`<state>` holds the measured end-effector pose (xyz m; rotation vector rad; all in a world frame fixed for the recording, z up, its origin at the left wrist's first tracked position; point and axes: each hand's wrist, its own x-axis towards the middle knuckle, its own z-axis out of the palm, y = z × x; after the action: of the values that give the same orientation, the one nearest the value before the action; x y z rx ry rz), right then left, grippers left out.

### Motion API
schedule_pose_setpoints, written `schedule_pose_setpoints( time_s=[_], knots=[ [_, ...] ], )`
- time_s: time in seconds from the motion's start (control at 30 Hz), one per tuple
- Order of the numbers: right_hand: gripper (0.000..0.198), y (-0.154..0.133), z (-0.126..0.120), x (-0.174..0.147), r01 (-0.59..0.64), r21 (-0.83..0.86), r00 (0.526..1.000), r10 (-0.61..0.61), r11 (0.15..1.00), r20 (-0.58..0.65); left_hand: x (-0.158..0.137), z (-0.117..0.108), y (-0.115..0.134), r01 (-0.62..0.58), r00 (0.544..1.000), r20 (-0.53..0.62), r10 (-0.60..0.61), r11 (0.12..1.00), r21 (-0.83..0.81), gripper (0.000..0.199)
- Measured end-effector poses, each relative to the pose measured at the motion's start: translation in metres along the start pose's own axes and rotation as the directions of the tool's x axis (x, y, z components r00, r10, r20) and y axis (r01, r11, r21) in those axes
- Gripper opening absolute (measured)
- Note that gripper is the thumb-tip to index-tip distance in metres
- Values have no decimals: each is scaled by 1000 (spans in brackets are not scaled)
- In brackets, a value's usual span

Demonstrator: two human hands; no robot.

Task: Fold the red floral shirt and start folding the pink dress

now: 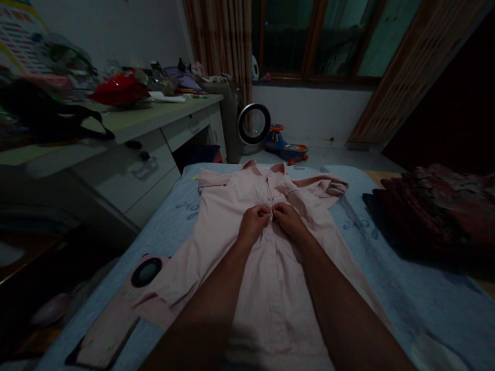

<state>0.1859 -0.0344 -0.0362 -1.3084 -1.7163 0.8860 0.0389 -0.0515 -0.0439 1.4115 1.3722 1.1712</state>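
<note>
Both your hands meet at the shirt's button line, just above frame centre. Your left hand (253, 222) has its fingers curled and pinching the front edge of the pink shirt (232, 206); your right hand (286, 217) is pinching the opposite edge, fingertips touching the left's. Can't tell whether a button is between them, too small and dark.

Shirt lies flat, front up, on the blue sheet (406, 288), collar at 12 o'clock from your hands, hem toward you at 6. One sleeve runs out to 7 o'clock, cuff ending near the bottom left; the other sleeve is folded and bunched at 1 o'clock, by the collar. Your forearms lie over the lower half of the shirt.

Round black-rimmed object (146, 272) sits at 8 o'clock, touching the sleeve. Flat pink slab (106, 337) just below it at 7 o'clock, at the sheet's edge.

Dark red patterned cloth pile (433, 211) at 3 o'clock, well apart from the shirt. Desk (154, 139) at 10 o'clock, top cluttered, red bag (119, 88) on it. Round fan (254, 123) at 12 o'clock on the floor, toy car (286, 144) just beside it, under the window (317, 36). Room is dim; fine detail is unreadable.
</note>
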Motion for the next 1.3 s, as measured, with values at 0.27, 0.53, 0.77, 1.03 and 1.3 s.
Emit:
schedule_pose_setpoints(
  time_s=[0.27, 0.53, 0.77, 1.03, 1.3],
  knots=[
    [18, -4, 4, -2, 18, -68, 997, -24, 998, -78, 0, 0, 4, -57, 997, -41, 68, 972, 229, 5],
    [5, 8, 7, 0, 53, -24, 994, -55, 998, -99, 0, -1, 5, -19, 999, -29, 28, 959, 284, 4],
    [5, 4, 4, 0, 74, -14, 996, -74, 997, -59, 1, -3, 9, 40, 998, 35, -48, 981, 187, 14],
    [10, -1, 0, -1, 13, 84, 1000, -14, 996, 12, 7, 1, 3, 166, 985, 50, -163, 984, -68, 5],
    [15, 2, -4, 0, 16, 124, 997, -26, 992, 76, 5, -1, 9, 198, 979, 69, -191, 974, -111, 2]
  ],
)
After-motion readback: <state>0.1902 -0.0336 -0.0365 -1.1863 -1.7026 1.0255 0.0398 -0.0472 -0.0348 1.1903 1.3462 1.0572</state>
